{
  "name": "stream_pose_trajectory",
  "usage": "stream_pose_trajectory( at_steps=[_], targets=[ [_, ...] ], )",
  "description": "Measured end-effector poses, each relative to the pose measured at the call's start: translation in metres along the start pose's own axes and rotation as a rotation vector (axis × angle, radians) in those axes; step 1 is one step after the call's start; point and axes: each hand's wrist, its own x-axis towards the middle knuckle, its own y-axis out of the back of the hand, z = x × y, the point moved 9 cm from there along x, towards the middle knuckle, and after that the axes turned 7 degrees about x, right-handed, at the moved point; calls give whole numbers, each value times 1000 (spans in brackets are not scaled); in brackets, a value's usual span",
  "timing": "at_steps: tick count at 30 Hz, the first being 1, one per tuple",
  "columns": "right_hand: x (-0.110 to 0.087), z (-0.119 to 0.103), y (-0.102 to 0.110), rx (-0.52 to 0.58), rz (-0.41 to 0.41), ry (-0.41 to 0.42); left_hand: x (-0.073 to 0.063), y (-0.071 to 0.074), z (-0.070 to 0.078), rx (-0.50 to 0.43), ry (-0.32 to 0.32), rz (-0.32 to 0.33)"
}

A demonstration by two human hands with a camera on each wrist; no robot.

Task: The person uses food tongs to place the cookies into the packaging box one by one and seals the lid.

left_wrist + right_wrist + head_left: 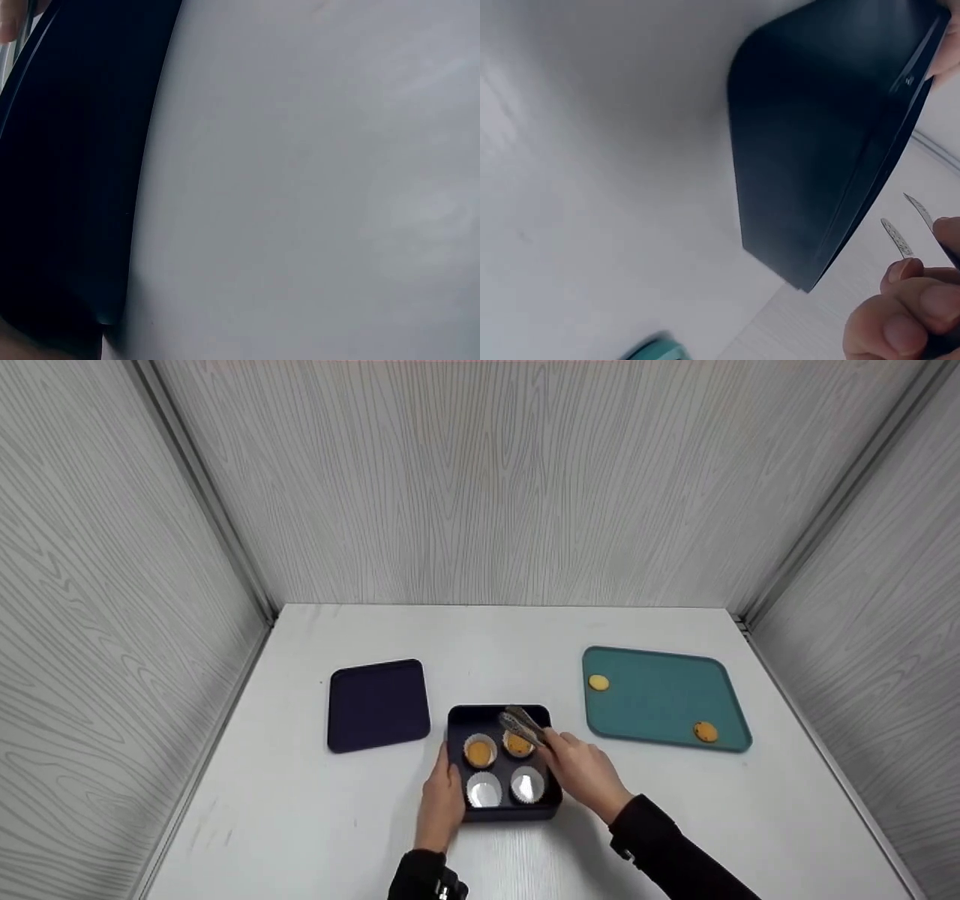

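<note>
In the head view a deep dark blue box (504, 814) holds several pleated cupcake liners. A plain cookie (479, 753) sits in the back-left liner, and a chocolate chip cookie (519, 745) in the back-right liner (507, 751). Both front liners, including the front-left liner (484, 790), show bare shiny bottoms. My left hand (441, 802) grips the box's left wall. Small metal tongs (525, 727) are pinched in my right hand (589, 772), over the box's right side. Their tips, above the back-right liner, stand apart in the right wrist view, with nothing between them.
A teal tray (652, 697) lies at the right, bearing a pale yellow cookie (598, 682) at its left edge and a chocolate chip cookie (705, 731) near its front-right corner. Left of the box is a flat dark purple tray (379, 706). Grey wood-grain panels (480, 495) enclose the white table (300, 817).
</note>
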Motion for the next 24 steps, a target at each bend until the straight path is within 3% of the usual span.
stream_pose_trajectory(
  at_steps=[6,24],
  targets=[
    [-4,17,16,-5,49,-11,-1,0,0,-1,-1,1],
    [-27,81,58,10,94,-211,-1,-2,0,-10,20,-6]
  ],
)
